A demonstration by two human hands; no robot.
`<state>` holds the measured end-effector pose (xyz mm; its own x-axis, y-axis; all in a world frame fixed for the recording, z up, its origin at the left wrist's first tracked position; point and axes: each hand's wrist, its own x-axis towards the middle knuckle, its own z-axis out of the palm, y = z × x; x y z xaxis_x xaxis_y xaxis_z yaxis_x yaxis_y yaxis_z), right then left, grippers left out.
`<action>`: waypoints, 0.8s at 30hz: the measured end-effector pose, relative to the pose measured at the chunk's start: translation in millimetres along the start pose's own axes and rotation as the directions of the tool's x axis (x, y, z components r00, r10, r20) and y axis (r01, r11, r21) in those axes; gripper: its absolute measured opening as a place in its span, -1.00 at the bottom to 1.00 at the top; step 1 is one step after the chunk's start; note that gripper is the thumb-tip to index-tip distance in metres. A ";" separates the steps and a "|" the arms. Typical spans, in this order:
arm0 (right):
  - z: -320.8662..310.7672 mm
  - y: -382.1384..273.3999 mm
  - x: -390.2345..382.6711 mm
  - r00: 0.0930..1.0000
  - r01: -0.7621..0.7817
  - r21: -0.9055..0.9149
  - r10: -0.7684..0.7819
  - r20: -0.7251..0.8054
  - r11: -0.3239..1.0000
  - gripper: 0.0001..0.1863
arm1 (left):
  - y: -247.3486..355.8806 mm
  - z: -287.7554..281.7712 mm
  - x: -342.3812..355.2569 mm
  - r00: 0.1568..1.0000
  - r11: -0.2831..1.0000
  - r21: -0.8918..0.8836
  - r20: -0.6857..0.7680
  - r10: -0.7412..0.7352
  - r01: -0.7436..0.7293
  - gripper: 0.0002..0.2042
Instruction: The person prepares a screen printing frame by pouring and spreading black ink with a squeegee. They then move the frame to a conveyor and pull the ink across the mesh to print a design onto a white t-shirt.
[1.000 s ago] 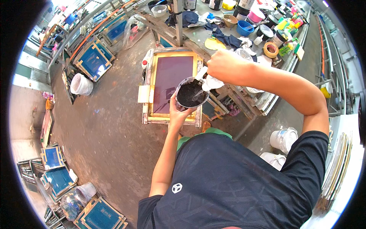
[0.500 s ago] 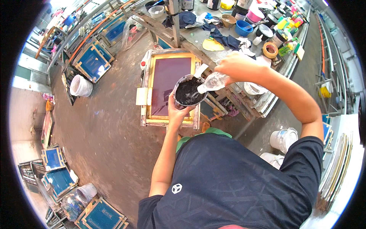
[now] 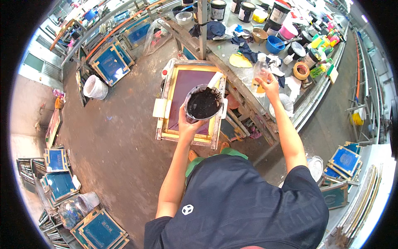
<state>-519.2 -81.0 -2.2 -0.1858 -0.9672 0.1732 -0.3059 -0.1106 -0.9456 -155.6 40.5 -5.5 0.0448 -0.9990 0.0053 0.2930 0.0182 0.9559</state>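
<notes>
My left hand (image 3: 188, 126) grips a cup of black ink (image 3: 202, 103), with a white stick (image 3: 214, 80) standing in it. Below the cup is a wooden screen frame (image 3: 180, 85) with a dark purple mesh and yellow border, propped beside the worktable. My right hand (image 3: 269, 86) is closed on a clear plastic bottle (image 3: 259, 69), held upright over the worktable's edge. Near it lie crumpled rags (image 3: 274, 62), a yellow sheet (image 3: 239, 60) and a tape roll (image 3: 302, 70).
The worktable (image 3: 228, 50) carries several tubs, a blue bowl (image 3: 274, 45) and bottles. Several blue screens (image 3: 112, 62) lean in racks left and right. A white bucket (image 3: 95, 88) stands on the concrete floor (image 3: 112, 141). A metal post (image 3: 202, 33) rises at the table's corner.
My right hand has moved from above the cup, where the bottle was tipped, rightward to the table with the bottle upright. My left hand and cup have shifted slightly; the view has shifted too.
</notes>
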 end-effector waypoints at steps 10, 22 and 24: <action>2.1 105.5 61.5 0.892 -0.006 -0.165 -0.069 -0.447 0.986 -0.05 | 12.9 -13.4 -37.3 0.996 0.996 0.029 -0.025 -0.084 0.085 -0.12; 136.7 -107.7 -111.7 0.961 0.098 -0.076 -0.074 0.266 0.992 -0.58 | -4.6 -45.2 -42.0 0.989 0.992 0.082 0.106 -0.100 0.091 -0.05; 139.7 -121.9 -115.8 0.926 0.286 -0.186 -0.222 0.305 0.940 -0.71 | -0.2 -45.8 -40.6 0.978 0.986 0.081 0.144 -0.153 0.143 -0.05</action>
<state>-329.9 12.6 54.5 0.1805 -0.9411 0.2860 -0.5147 -0.3381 -0.7879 -113.7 82.9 -19.3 -0.1390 -0.9853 -0.0989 0.2182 -0.1279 0.9675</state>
